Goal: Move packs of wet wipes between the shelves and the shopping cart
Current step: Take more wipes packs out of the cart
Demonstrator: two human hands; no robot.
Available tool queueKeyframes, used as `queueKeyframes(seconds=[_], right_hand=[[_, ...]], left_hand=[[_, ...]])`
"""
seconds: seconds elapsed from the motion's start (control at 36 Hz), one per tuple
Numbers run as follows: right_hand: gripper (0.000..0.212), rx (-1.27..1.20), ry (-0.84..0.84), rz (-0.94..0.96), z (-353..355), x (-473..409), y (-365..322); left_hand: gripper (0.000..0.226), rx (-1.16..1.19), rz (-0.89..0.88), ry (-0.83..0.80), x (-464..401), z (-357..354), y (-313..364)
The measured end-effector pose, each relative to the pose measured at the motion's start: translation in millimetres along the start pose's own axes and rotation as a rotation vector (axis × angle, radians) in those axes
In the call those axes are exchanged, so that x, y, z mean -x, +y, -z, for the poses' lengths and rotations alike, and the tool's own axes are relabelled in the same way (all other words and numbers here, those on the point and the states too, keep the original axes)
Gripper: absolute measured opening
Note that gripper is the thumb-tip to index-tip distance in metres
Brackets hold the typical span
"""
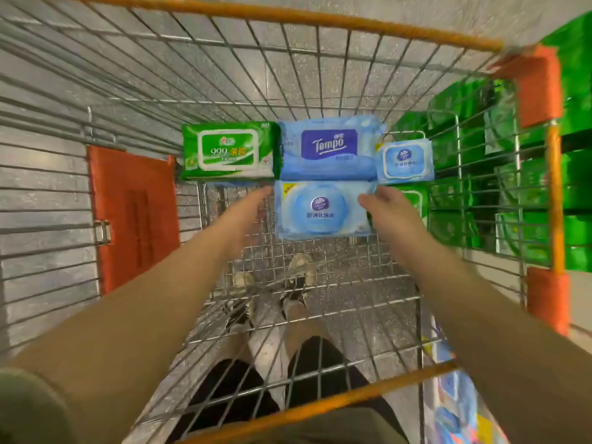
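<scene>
Several packs of wet wipes lie on the wire floor of the shopping cart. At the far end are a green pack, a blue Tempo pack and a small blue pack. In front of them lies a light-blue pack with a round lid. My right hand touches that pack's right edge with its fingers bent over it. My left hand reaches toward its left edge, fingers extended, just beside the pack and below the green one.
The cart has an orange rim and orange corner guards. An orange flap hangs on its left wall. Green packs fill the shelves to the right, outside the cart. More blue packs show at lower right.
</scene>
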State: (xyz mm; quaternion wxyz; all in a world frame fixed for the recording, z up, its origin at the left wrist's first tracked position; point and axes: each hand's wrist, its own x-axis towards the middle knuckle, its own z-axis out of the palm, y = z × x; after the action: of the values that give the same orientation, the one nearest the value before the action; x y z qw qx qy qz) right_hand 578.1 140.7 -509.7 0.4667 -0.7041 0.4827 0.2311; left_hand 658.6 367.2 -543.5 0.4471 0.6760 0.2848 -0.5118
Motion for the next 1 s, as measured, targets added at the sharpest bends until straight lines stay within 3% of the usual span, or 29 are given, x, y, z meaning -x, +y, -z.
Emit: queueKeyframes(seconds=[0.17, 0.25, 0.33, 0.42, 0.53, 0.58, 0.64, 0.75, 0.81, 0.89, 1.0], right_hand=[[0.061, -0.090, -0.045, -0.068, -22, -29, 11], [0.047, -0.056, -0.079, -0.055, -29, -36, 14], [0.061, -0.104, -0.083, -0.035, -37, -44, 15], [0.094, -0.122, -0.073, -0.035, -44, -49, 18], [0.092, -0.180, -0.095, -0.033, -49, -55, 25], [0.079, -0.192, -0.112, -0.007, -51, -60, 29], [0.073, -0.175, -0.123, 0.024, -54, -64, 32], [0.108, -0.178, -0.093, 0.025, -59, -65, 32], [0.097, -0.191, -0.107, 0.026, -61, -62, 31], [0.059, -0.189, -0.154, 0.025, -66, -57, 35], [0.051, -0.164, -0.275, 0.022, -81, -51, 44]], left_hand=[[0.097, 0.105, 0.029, -0.093, -39, -20, -15], [0.051, 0.158, 0.013, -0.137, -51, -30, -17], [0.045, 0.168, -0.036, -0.188, -61, -41, -17], [0.061, 0.155, -0.043, -0.157, -66, -46, -17], [0.116, 0.176, -0.023, -0.117, -87, -49, -30], [0.126, 0.195, -0.020, -0.101, -103, -47, -41], [0.124, 0.220, -0.033, -0.088, -112, -47, -46], [0.111, 0.294, -0.072, -0.113, -99, -51, -38], [0.083, 0.322, -0.090, -0.127, -86, -51, -33], [0.048, 0.353, -0.078, -0.123, -77, -44, -39], [0.028, 0.362, -0.041, -0.114, -63, -25, -59]])
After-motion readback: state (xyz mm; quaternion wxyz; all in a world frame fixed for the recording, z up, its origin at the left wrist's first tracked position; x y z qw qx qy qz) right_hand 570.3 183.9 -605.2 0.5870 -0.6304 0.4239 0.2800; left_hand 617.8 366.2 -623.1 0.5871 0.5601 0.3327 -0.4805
